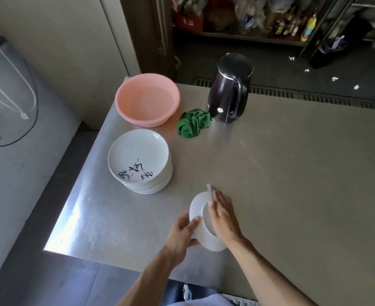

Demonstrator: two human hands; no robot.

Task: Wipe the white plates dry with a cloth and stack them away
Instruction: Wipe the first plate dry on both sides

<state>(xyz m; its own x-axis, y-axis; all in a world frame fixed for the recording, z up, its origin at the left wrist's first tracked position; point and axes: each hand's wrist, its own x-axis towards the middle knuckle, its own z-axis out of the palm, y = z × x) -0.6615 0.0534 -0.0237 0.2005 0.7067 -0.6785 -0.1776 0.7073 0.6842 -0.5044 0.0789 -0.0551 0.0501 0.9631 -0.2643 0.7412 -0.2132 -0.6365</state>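
A person's left hand (183,234) grips the rim of a white plate (205,240), thumb and curled fingers (194,221) holding it tilted on edge just above the steel desk (292,173). The right hand (223,214) lies flat inside the plate, its straight fingers pressing a pale cloth (210,188) whose end shows past the fingertips. Beyond and left of the fingers stands a stack of white plates (140,161); farther off sit a pink basin (147,99), a green cloth (194,123) and a dark kettle (229,88).

bare left forearm (146,277) and right forearm (274,272); pale garment (195,301), dark blue trousers (175,290).
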